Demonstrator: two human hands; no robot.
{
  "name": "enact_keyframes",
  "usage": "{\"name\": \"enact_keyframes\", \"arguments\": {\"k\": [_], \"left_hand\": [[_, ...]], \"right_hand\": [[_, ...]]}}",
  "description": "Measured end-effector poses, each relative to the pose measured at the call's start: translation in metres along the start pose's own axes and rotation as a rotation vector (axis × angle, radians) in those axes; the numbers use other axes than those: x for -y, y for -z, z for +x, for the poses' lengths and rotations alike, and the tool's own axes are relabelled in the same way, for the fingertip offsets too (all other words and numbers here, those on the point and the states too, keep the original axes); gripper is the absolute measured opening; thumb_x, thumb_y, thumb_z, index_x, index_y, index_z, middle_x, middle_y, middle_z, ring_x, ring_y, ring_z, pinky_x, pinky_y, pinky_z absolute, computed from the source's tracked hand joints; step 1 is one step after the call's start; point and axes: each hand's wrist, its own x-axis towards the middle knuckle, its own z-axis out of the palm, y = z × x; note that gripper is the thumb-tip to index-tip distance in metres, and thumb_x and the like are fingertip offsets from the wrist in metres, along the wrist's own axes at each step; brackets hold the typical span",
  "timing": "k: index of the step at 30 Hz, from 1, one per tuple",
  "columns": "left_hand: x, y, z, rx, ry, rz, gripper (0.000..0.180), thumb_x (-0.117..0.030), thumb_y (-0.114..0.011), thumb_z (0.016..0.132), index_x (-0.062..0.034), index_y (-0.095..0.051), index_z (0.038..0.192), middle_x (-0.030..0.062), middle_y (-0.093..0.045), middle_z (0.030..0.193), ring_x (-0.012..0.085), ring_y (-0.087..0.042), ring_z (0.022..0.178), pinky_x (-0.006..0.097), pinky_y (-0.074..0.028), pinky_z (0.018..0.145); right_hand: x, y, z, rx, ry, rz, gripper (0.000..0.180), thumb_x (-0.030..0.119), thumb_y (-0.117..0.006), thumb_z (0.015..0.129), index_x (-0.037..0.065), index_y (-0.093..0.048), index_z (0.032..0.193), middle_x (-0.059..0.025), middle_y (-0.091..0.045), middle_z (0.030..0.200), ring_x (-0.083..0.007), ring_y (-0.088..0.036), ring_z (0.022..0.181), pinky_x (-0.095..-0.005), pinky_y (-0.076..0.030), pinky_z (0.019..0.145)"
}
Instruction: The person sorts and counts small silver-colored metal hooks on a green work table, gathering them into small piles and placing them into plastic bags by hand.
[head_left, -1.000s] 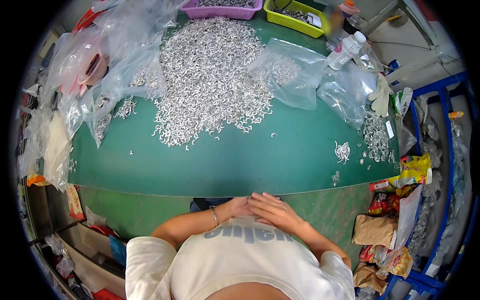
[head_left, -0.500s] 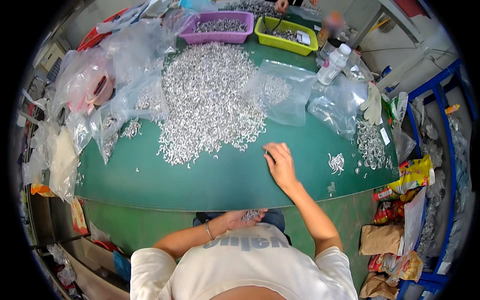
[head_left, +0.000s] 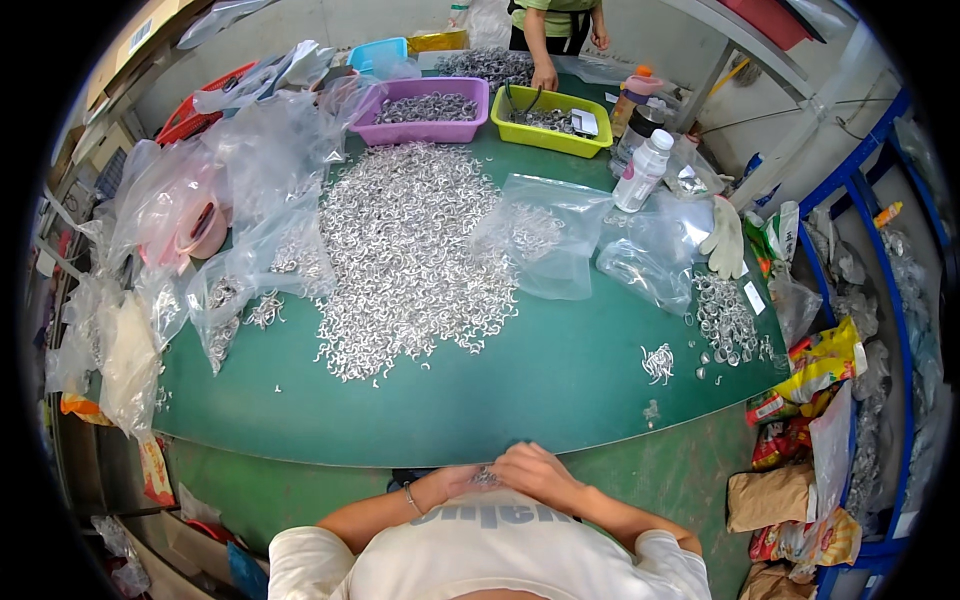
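"So, how is the left hand (head_left: 458, 482) shown?"

"Half curled, just off the near edge of the table (head_left: 330, 425), cradling a few silvery pieces (head_left: 485, 477)."

"And the right hand (head_left: 535, 472)?"

"Beside it, fingers bent toward the pieces; whether they grip one cannot be told."

"What lies ahead of the hands?"

"Straight ahead, the pile (head_left: 405, 265) of curved metal bits; beyond it, a purple tub (head_left: 432, 132). Ahead and right of the right hand, a small heap (head_left: 657, 364)."

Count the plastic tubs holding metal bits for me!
2: purple tub behind the metal pile, yellow-green tub to its right. Others may be hidden under plastic bags.
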Motion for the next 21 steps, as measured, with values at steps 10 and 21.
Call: {"name": "enact_keyframes", "arguments": {"k": [10, 21], "left_hand": [[-0.006, 0.040, -0.033, -0.120, -0.034, 0.096, 0.026, -0.023, -0.062, 0.090, 0.0022, -0.061, 0.094, 0.0074, -0.058, 0.077, 0.0130, -0.050, 0.062, 0.022, -0.041, 0.052], [-0.063, -0.046, -0.090, 0.020, -0.026, 0.099, 0.026, -0.026, -0.054, 0.095, -0.0012, -0.060, 0.093, 0.0061, -0.057, 0.078, 0.0095, -0.046, 0.056, 0.020, -0.037, 0.046]], "right_hand": [[-0.018, 0.020, -0.010, -0.394, -0.186, -0.121, 0.021, -0.001, -0.069, 0.073, 0.001, -0.066, 0.093, -0.0104, -0.064, 0.090, -0.0285, -0.060, 0.084, -0.0374, -0.046, 0.077], [-0.097, 0.092, 0.111, -0.457, -0.244, -0.825, 0.044, 0.008, -0.066, 0.076, 0.003, -0.053, 0.118, -0.0161, -0.051, 0.120, -0.0343, -0.044, 0.116, -0.0466, -0.034, 0.095]]}}
